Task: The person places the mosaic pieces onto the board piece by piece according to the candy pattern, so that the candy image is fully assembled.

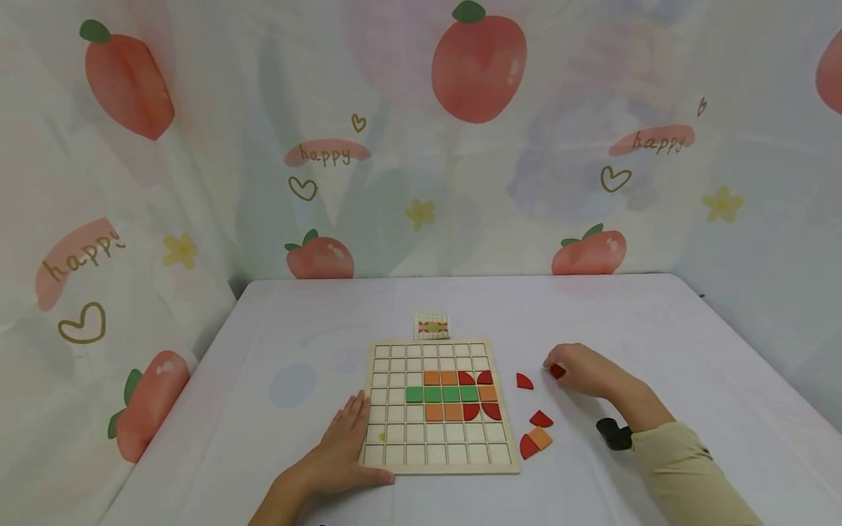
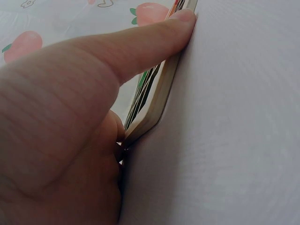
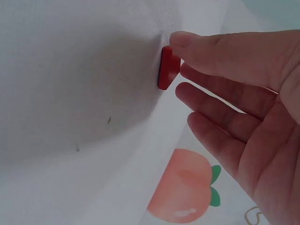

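Note:
Just right of the wooden grid board (image 1: 437,454), my right hand (image 1: 588,372) pinches a red quarter-circle tile (image 3: 168,68) between thumb and finger, low over the table; its other fingers are spread apart. My left hand (image 1: 337,453) lies with straight fingers along the board's left edge, its thumb (image 2: 154,40) against the near edge. On the board, a row of green square tiles (image 1: 432,394) ends in an orange square tile (image 1: 488,394). Orange squares and red quarter-circles stand in the rows above and below it.
Right of the board lie a loose red quarter-circle (image 1: 524,381), another red one (image 1: 541,418), and an orange square (image 1: 541,438) touching a third red one (image 1: 528,447). A pattern card (image 1: 421,320) sits behind the board. Printed curtains (image 1: 460,204) hang beyond the table.

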A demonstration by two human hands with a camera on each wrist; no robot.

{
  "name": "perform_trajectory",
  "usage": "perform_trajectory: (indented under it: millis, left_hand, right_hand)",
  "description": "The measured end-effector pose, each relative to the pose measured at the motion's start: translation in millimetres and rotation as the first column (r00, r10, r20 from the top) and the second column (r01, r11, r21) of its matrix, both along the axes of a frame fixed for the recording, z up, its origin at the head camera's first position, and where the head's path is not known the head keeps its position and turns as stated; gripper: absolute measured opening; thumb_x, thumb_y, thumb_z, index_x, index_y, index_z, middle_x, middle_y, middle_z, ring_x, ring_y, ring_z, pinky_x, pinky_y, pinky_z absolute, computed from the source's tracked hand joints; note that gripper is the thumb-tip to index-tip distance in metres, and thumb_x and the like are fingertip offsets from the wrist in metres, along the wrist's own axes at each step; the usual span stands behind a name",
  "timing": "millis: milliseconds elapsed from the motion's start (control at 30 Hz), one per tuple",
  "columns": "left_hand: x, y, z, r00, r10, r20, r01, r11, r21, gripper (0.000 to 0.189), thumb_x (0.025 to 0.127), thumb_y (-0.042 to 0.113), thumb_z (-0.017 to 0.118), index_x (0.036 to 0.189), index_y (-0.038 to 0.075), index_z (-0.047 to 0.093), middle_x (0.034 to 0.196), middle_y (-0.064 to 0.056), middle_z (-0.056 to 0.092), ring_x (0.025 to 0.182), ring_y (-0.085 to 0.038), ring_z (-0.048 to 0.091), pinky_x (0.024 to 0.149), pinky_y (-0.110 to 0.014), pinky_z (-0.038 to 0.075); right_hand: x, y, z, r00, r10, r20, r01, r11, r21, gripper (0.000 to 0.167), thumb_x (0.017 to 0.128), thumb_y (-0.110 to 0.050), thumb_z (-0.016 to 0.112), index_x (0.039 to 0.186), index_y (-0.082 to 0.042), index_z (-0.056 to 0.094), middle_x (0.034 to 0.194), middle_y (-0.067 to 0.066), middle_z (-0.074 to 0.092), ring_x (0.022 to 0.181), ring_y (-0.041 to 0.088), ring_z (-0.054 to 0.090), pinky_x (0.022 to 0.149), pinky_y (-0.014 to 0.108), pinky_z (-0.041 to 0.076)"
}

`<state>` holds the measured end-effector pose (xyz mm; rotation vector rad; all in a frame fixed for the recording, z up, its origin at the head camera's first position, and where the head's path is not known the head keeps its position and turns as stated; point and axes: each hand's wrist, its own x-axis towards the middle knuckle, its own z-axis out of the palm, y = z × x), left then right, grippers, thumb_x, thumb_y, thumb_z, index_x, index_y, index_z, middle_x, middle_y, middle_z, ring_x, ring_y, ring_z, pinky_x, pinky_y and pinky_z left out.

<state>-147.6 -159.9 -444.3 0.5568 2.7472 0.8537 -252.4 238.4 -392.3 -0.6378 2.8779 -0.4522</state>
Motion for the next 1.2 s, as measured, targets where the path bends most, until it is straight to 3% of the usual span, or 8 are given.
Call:
perform_trajectory:
  millis: [500, 1200]
  left_hand:
    - [-1.0, -0.5, -0.3, 1.000, 0.003, 0.004, -0.003, 1.000, -0.003, 0.121, 0.068, 0.067, 0.064, 0.144, -0.008, 0.006, 0.150, -0.022, 0.002, 0.137, -0.033, -0.001, 0.107, -0.050, 0.006]
    - [-1.4, -0.1, -1.3, 1.000, 0.011, 0.012, -0.011, 1.000, -0.005, 0.121, 0.068, 0.067, 0.065, 0.143, -0.008, 0.007, 0.150, -0.022, 0.002, 0.137, -0.033, -0.002, 0.107, -0.050, 0.006]
  right_hand:
    - [-1.6, 9.1, -6.3, 0.990, 0.097, -0.099, -0.095, 0.995, 0.029, 0.020, 0.075, 0.010, 0.067, 0.094, 0.003, 0.069, 0.088, 0.006, 0.062, 0.084, 0.027, 0.058, 0.078, 0.043, 0.049]
    - [-0.8, -0.8, -6.6, 0.993, 0.051, -0.107, -0.050, 0.999, 0.013, 0.019, 0.079, -0.003, 0.070, 0.098, 0.001, 0.069, 0.082, 0.002, 0.060, 0.077, 0.019, 0.055, 0.071, 0.036, 0.050]
